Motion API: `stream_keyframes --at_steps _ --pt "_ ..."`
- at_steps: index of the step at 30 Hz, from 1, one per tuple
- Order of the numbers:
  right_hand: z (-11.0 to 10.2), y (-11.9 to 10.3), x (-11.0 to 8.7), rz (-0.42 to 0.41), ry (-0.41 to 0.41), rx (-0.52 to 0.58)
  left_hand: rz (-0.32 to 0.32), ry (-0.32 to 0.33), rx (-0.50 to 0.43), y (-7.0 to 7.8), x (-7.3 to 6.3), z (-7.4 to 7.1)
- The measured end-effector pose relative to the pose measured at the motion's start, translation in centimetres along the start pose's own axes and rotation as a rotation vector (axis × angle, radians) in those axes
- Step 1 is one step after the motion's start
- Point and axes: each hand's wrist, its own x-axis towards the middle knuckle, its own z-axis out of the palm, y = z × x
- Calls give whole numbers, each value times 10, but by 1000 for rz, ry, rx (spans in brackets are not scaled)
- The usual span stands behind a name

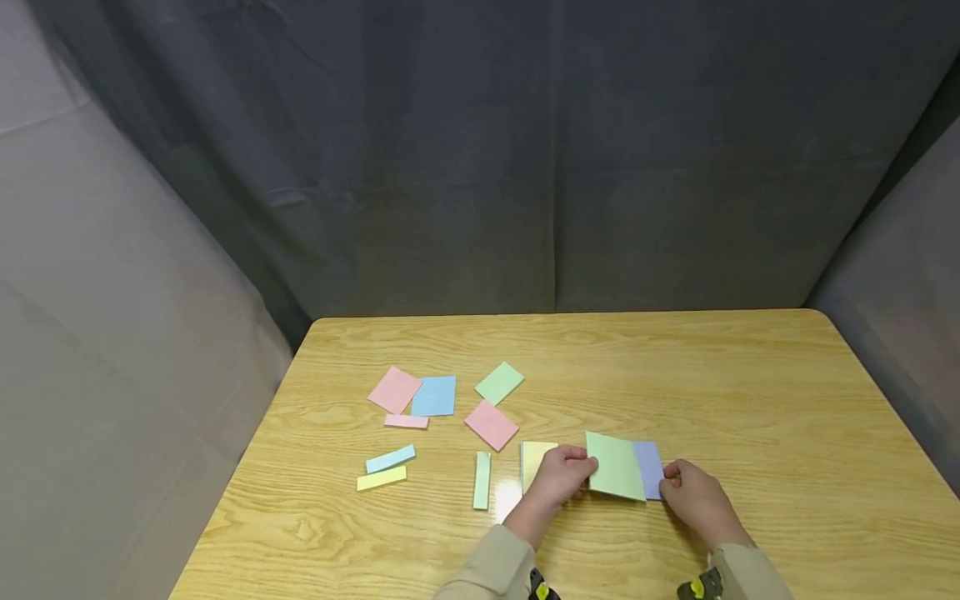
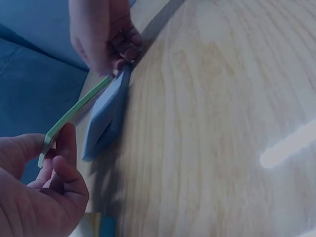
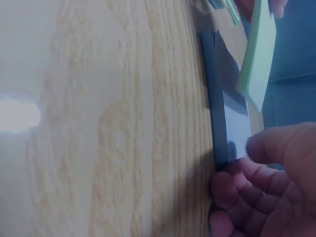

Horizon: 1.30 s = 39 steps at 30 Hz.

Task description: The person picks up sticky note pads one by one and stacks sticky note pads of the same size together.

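My left hand (image 1: 557, 480) pinches the left edge of a light green sticky note pad (image 1: 617, 467), thumb on one face and fingers on the other. That pad is raised and tilted, partly above a purple sticky note pad (image 1: 649, 471) on the table. At the purple pad's right end, my right hand (image 1: 697, 498) pinches its edge between thumb and curled fingers; the right wrist view shows the thumb (image 3: 269, 145) on top. Left of the green pad lies a yellow sticky note pad (image 1: 532, 461), partly hidden behind my left hand.
Further left on the wooden table (image 1: 750, 383) lie pink pads (image 1: 492, 426), a green pad (image 1: 499, 382) and a blue pad (image 1: 435, 397). Narrow strips lie nearby: green (image 1: 482, 481), pink (image 1: 407, 422), light blue (image 1: 391, 458) and yellow (image 1: 382, 478). A dark curtain (image 1: 450, 167) hangs behind.
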Motion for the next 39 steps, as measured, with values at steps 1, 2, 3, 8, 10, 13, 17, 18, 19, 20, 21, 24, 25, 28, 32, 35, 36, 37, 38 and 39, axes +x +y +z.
stream_keyframes --at_steps 1,2,3,8,10,13,17,18,19,20,21,24,25,28,32,35,36,37,38,39 --pt "0 0 0 3 3 3 3 4 8 -1 1 2" --pt "0 0 0 1 7 3 4 6 11 -2 1 4" --pt "0 1 0 -2 10 4 1 8 13 -2 2 6" --pt "-1 0 -1 -6 3 31 -17 18 24 -1 2 13" --pt "-1 0 -2 -4 -9 43 -21 21 31 0 0 16" --pt "-1 0 -3 -6 -23 50 -25 6 77 3 -3 17" --pt "-1 0 -5 -35 -11 31 -21 -29 150 8 -10 20" --pt "-1 0 -5 -42 -8 30 -13 -39 173 10 -12 21" --pt "0 0 -5 -48 -5 29 -4 -45 200 11 -14 22" --pt "0 1 -5 -53 -3 28 7 -52 225 13 -15 23" --pt "0 1 -5 -55 -3 27 22 -54 258 14 -16 24" --pt "0 1 -5 -63 -7 21 50 -64 322 15 -19 26" --pt "0 1 -5 -67 -7 16 51 -65 338 15 -19 27" --pt "-1 2 -5 -82 2 2 51 -70 357 14 -19 29" --pt "-1 1 -4 -66 16 -3 41 -63 375 13 -18 30" --pt "0 0 -4 -43 20 0 28 -54 396 13 -16 31" --pt "0 0 -4 -41 22 0 24 -53 402 13 -15 31" --pt "1 0 -4 -37 24 2 21 -52 405 12 -14 31" --pt "1 0 -4 -38 26 3 19 -55 403 12 -13 31" --pt "1 0 -4 -41 27 3 16 -56 396 13 -13 32"
